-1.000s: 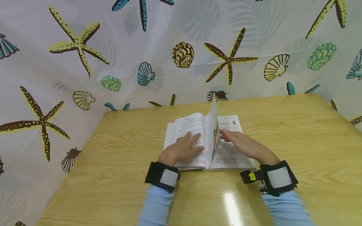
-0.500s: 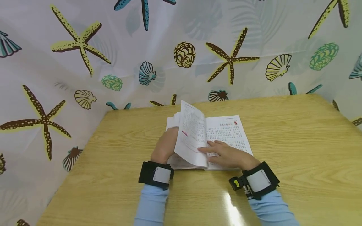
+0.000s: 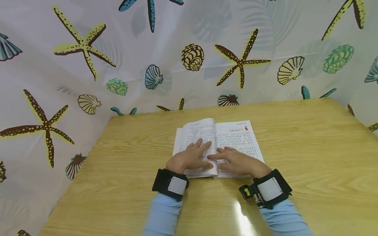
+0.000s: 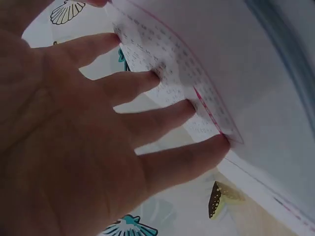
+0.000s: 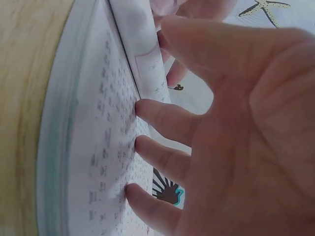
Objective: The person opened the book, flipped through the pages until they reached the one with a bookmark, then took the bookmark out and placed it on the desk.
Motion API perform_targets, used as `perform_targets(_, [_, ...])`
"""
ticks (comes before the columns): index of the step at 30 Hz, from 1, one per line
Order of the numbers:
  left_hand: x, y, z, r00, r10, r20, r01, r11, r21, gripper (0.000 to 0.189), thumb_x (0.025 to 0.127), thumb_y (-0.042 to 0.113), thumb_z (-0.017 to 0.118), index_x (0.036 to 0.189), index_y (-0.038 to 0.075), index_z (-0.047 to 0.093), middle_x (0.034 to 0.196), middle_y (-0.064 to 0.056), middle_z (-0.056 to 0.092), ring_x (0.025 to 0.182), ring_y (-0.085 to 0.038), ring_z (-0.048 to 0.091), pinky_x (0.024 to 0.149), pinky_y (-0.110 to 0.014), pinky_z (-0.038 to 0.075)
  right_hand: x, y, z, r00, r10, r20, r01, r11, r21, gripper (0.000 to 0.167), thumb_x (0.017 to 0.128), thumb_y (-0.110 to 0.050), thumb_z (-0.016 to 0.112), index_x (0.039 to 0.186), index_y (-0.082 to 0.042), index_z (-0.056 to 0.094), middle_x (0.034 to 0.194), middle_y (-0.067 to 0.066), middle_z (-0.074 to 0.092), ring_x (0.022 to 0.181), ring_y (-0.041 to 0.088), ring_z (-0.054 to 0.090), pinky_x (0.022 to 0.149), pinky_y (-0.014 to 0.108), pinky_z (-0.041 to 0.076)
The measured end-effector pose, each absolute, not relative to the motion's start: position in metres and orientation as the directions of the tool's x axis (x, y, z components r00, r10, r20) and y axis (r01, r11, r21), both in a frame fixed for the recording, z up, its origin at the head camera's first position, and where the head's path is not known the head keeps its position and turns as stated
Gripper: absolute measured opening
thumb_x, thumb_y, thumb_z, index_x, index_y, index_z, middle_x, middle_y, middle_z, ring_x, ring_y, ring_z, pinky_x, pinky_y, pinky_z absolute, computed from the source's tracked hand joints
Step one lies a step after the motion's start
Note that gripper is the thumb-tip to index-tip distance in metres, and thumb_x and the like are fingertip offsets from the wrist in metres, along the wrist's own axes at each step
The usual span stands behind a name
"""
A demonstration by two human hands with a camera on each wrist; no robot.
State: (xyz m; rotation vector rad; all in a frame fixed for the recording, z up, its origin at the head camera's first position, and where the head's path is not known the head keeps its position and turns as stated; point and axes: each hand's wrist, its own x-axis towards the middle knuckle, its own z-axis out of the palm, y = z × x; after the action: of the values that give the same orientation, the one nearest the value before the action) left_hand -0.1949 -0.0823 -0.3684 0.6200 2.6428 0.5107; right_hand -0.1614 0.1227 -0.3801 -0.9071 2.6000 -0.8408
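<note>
An open book [image 3: 240,137] with printed white pages lies on the wooden table. My left hand [image 3: 193,157] rests on the left page with its fingers spread. In the left wrist view the fingertips [image 4: 216,142] touch the print of that page. My right hand [image 3: 237,161] lies over the lower part of the right page, near the spine, its fingers pointing left. Its fingertips [image 5: 142,145] meet the right page in the right wrist view. Under the hands, parts of both pages are hidden.
The wooden table [image 3: 133,144] extends around the book on all sides. Behind it hangs a white cloth [image 3: 171,39] printed with starfish and shells. Both wrists wear black straps [image 3: 170,184] over light blue sleeves.
A raised leaf has turned from right to left and now lies flat. My left hand came out from behind it onto the left page. My right hand moved left toward the spine, then stayed.
</note>
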Motion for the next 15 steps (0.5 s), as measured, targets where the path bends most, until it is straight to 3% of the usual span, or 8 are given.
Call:
perform_targets(2, [-0.194, -0.079, -0.372, -0.817, 0.460, -0.347, 0.310, 0.859, 0.408, 0.086, 0.093, 0.043, 0.074, 0.162, 0.021, 0.029, 0.169, -0.015, 0.012, 0.151, -0.045, 0.014, 0.114, -0.065, 0.025, -0.161, 0.123, -0.380, -0.772, -0.634, -0.044, -0.486, 0.634, -0.602, 0.039, 0.102, -0.014, 0.057, 0.140, -0.007, 0.062, 0.151, 0.035, 0.039, 0.137, 0.063, 0.029, 0.107, 0.074, 0.027])
perform_targets(5, [-0.193, -0.077, -0.372, -0.829, 0.439, -0.347, 0.278, 0.862, 0.424, 0.092, 0.087, 0.041, 0.080, 0.162, 0.023, 0.030, 0.169, -0.014, 0.012, 0.151, -0.044, 0.015, 0.115, -0.064, 0.025, -0.162, 0.124, -0.380, -0.781, -0.623, -0.036, -0.485, 0.643, -0.593, 0.040, 0.101, -0.011, 0.058, 0.141, -0.006, 0.060, 0.150, 0.034, 0.041, 0.137, 0.061, 0.032, 0.107, 0.072, 0.029])
perform_targets(7, [-0.192, -0.077, -0.372, -0.829, 0.437, -0.349, 0.270, 0.859, 0.435, 0.095, 0.086, 0.039, 0.082, 0.162, 0.024, 0.029, 0.169, -0.014, 0.010, 0.151, -0.044, 0.014, 0.116, -0.063, 0.023, -0.162, 0.125, -0.381, -0.818, -0.572, -0.059, -0.449, 0.700, -0.556, 0.044, 0.099, -0.010, 0.060, 0.143, -0.005, 0.058, 0.151, 0.032, 0.040, 0.139, 0.058, 0.032, 0.108, 0.071, 0.029])
perform_targets(12, [-0.192, -0.079, -0.372, -0.827, 0.444, -0.344, 0.267, 0.849, 0.455, 0.096, 0.085, 0.036, 0.084, 0.162, 0.023, 0.029, 0.169, -0.014, 0.009, 0.152, -0.042, 0.012, 0.118, -0.060, 0.020, -0.165, 0.149, -0.387, -0.946, -0.288, -0.152, -0.206, 0.891, -0.404, 0.059, 0.095, -0.019, 0.065, 0.147, 0.005, 0.048, 0.156, 0.033, 0.030, 0.142, 0.059, 0.023, 0.108, 0.074, 0.024])
perform_targets(15, [-0.194, -0.080, -0.374, -0.824, 0.454, -0.339, 0.273, 0.843, 0.464, 0.097, 0.084, 0.035, 0.085, 0.162, 0.023, 0.028, 0.169, -0.013, 0.009, 0.152, -0.042, 0.011, 0.119, -0.060, 0.019, -0.169, 0.173, -0.392, -0.968, -0.163, -0.190, -0.073, 0.911, -0.406, 0.073, 0.093, -0.028, 0.067, 0.146, 0.015, 0.040, 0.155, 0.039, 0.024, 0.139, 0.064, 0.020, 0.105, 0.077, 0.025])
